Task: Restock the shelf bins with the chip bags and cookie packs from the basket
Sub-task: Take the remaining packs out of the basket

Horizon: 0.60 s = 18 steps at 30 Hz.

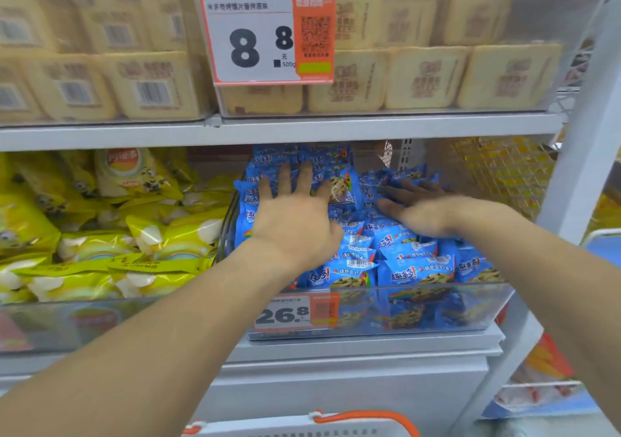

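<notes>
On a store shelf tagged 26.8 (295,314), left hand (295,223) and right hand (426,213) press flat, fingers released, on blue cookie packs (416,268).

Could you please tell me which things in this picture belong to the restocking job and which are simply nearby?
Job: left hand and right hand flat on blue cookie packs; clear bin; yellow chip bags; basket.

Nearby: beige packs; 8.8 price tag.
</notes>
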Tool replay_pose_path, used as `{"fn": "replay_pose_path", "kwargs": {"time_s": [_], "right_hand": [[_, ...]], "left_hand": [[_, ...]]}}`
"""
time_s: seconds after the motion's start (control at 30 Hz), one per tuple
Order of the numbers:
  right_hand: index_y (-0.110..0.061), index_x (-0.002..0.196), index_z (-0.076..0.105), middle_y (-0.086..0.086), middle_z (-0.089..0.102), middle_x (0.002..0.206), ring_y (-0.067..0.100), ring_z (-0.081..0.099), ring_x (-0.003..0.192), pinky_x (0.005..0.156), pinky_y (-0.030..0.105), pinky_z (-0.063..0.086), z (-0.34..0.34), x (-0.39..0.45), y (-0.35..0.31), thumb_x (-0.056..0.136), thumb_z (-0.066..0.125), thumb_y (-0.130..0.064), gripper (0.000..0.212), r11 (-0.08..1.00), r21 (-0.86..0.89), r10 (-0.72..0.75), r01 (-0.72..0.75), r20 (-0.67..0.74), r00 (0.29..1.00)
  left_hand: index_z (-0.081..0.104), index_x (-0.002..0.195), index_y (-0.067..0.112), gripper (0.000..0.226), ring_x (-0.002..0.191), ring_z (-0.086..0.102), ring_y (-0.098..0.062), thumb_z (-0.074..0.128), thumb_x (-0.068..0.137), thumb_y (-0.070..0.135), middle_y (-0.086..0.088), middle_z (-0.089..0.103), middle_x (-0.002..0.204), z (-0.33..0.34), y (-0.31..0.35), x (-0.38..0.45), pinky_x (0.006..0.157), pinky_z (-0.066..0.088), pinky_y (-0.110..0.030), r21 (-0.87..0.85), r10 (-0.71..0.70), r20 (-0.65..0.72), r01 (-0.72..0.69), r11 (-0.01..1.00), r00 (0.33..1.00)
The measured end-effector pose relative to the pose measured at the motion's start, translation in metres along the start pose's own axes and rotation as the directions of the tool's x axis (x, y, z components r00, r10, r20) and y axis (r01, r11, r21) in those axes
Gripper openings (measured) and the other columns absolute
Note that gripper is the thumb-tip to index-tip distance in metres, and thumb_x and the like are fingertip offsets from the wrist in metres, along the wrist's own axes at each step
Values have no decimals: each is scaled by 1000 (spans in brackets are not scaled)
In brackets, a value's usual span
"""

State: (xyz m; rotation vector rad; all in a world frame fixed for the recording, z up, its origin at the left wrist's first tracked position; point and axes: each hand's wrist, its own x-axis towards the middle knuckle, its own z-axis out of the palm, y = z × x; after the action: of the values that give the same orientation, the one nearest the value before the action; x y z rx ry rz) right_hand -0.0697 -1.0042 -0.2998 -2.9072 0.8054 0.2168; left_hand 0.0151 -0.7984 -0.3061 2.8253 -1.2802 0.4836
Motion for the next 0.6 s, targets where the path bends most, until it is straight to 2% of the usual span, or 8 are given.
{"fn": "replay_pose_path", "kwargs": {"time_s": [0.17,0.27,0.33,0.4,0.5,0.6], "right_hand": [[-48,154,1,-12,-12,165,25,-10,152,121,52,-6,6,-4,-7,94,7,-73,66,999,-32,26,-25,32,999],[-47,155,0,-9,-9,165,26,-7,153,122,54,-1,-4,-10,-5,93,12,-75,69,1000,9,12,-13,58,998],[-43,155,0,-5,-5,166,26,-3,153,122,54,5,-10,-23,-4,93,18,-75,73,996,79,-31,31,-10,999],[-42,156,6,-5,0,166,26,-2,153,121,55,6,-9,-44,-10,93,19,-73,71,995,44,-88,92,-96,991],[-45,155,9,-9,2,166,27,2,153,120,57,8,13,-79,-19,88,3,-75,74,989,-46,-143,139,-96,985],[-45,154,3,-8,2,166,25,11,151,118,56,14,38,-91,-21,63,-31,-82,104,983,-105,-167,150,-184,969]], "left_hand": [[20,155,23,69,151,0,-38,39,94,49,-11,1,165,-2,6,-1,119,8,-60,0,-25,11,25,1000,1000],[23,153,21,70,150,1,-40,45,92,47,-13,0,164,-8,8,0,118,8,-61,-32,-43,17,43,999,999],[28,149,18,70,148,6,-42,50,89,44,-16,7,162,-15,8,-3,119,10,-60,-13,-33,-37,32,999,999],[39,141,14,65,144,20,-40,55,84,42,-16,25,156,-22,10,-12,118,15,-58,14,6,-169,-4,1000,986],[56,126,10,52,139,33,-36,48,83,38,-12,49,141,-24,22,-35,116,23,-57,-41,112,-368,-136,990,923],[60,125,8,52,142,35,-32,35,90,37,-9,58,134,-11,41,-67,118,19,-55,-73,198,-349,-237,969,916]]}}
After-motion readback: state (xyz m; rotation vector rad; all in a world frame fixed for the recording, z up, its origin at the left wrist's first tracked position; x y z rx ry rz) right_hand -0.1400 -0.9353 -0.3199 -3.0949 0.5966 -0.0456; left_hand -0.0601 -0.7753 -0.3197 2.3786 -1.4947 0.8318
